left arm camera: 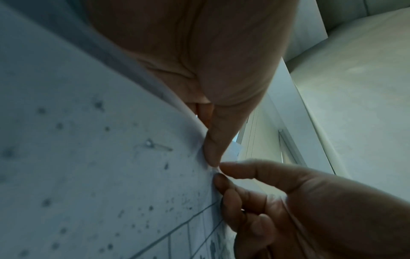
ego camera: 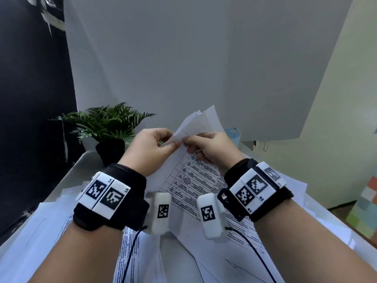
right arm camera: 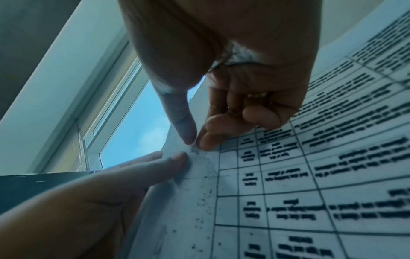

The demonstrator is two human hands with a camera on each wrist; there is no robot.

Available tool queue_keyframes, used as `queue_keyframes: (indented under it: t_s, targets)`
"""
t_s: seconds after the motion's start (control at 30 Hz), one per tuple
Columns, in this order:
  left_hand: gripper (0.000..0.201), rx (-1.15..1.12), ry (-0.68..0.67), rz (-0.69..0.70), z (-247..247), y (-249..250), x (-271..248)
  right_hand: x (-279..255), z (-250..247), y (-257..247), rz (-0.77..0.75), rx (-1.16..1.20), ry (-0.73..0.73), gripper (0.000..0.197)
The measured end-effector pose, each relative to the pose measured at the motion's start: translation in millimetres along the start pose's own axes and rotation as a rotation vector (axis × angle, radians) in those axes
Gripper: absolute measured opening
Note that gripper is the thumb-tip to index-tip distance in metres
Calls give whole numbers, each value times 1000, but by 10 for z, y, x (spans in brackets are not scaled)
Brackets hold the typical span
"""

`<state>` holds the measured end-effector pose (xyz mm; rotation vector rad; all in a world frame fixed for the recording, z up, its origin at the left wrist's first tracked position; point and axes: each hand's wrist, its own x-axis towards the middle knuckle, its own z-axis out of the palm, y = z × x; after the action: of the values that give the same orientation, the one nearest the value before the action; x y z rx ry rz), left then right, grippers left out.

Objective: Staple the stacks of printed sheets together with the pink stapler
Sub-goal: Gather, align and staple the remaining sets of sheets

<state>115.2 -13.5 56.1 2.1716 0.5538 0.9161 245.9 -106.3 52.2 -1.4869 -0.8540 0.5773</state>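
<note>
I hold a stack of printed sheets (ego camera: 189, 176) with a black-lined table, raised above the desk. My left hand (ego camera: 163, 142) pinches the stack's upper edge between thumb and fingers. My right hand (ego camera: 190, 142) pinches the same edge right beside it, thumb tip meeting fingertip on the paper (right arm camera: 199, 157). The two thumbs almost touch. In the left wrist view a staple (left arm camera: 155, 146) shows in the sheet (left arm camera: 88, 157) near the pinch. In the right wrist view the printed table (right arm camera: 310, 175) fills the right side. No pink stapler appears in any view.
More printed sheets (ego camera: 40, 231) lie spread across the white desk (ego camera: 85, 160) below my wrists. A potted fern (ego camera: 108, 127) stands at the back left. Large white boards (ego camera: 183, 58) rise behind. Pastel blocks (ego camera: 365, 203) sit at the right edge.
</note>
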Motion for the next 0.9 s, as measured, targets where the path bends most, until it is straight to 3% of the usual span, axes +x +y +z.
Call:
queue_keyframes:
  t_s: [0.27,0.57,0.9]
  targets:
    - [20,98,80,20,-52,16,7,63,113,6,-128,69,6,14]
    - [17,153,77,23,-88,31,13,35,126,-33,-290,-191,81,8]
    - [19,112,139,19,-144,86,-16,63,202,53,-638,-276,126,8]
